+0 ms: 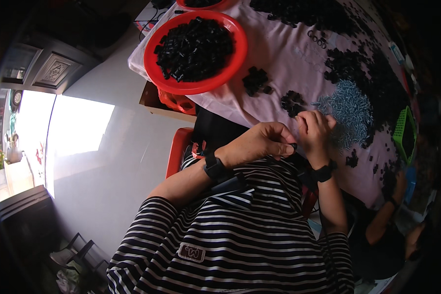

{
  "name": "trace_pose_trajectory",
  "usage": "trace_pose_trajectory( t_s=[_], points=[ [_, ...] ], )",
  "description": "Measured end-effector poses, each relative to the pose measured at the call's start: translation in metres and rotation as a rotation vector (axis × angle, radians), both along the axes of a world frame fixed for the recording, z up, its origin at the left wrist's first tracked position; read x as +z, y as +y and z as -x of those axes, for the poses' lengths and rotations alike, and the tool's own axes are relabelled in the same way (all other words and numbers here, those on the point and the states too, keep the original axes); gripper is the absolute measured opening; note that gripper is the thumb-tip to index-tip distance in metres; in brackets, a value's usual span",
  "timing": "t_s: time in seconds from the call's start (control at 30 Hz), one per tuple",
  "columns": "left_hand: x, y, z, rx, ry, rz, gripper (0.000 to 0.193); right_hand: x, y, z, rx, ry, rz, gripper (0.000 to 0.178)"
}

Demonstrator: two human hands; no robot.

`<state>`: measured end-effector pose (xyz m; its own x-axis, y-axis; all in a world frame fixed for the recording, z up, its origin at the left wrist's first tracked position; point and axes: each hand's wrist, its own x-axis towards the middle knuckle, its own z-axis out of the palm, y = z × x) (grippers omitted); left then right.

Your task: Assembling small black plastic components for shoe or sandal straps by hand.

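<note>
My left hand (pixel 260 142) pinches a small black part (pixel 293 146) between thumb and fingertips, just over my lap by the table edge. Close beside it, my right hand (pixel 314 131) is closed with curled fingers at the near side of a heap of small blue-silver screw-like pieces (pixel 350 110). Whatever it may hold is hidden. A little cluster of black parts (pixel 292 103) lies just beyond the right hand. Farther left is another small group of black pieces (pixel 255 81).
A red basin (pixel 151 61) full of black parts stands at the table's left corner on a pink cloth (pixel 279 54). Black heaps (pixel 348 66) spread along the far right, near a green basket (pixel 404 132). Another person's arm (pixel 384 215) shows at right. A red stool (pixel 178 152) is beneath me.
</note>
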<state>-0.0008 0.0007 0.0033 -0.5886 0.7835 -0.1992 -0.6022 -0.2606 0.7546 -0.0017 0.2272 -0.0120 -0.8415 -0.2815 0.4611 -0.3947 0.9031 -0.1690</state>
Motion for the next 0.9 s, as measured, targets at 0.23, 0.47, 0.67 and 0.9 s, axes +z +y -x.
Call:
trace_pose_trajectory(
  t_s=[0.23,0.47,0.67,0.9],
  points=[
    [0.001,0.0,0.0,0.018,0.002,-0.007,0.017,0.007,-0.007,-0.005,-0.005,-0.063,0.014,0.011],
    [0.001,-0.003,0.001,0.089,-0.033,-0.021,0.019,0.022,-0.008,-0.019,0.001,-0.144,-0.061,0.01],
    [0.004,-0.003,0.001,0.153,-0.089,-0.009,0.024,0.047,-0.005,-0.027,-0.029,-0.248,0.341,0.016],
    [0.0,-0.001,-0.001,0.181,0.042,0.022,0.024,0.079,-0.026,-0.039,0.057,-0.249,0.421,0.02]
  ],
)
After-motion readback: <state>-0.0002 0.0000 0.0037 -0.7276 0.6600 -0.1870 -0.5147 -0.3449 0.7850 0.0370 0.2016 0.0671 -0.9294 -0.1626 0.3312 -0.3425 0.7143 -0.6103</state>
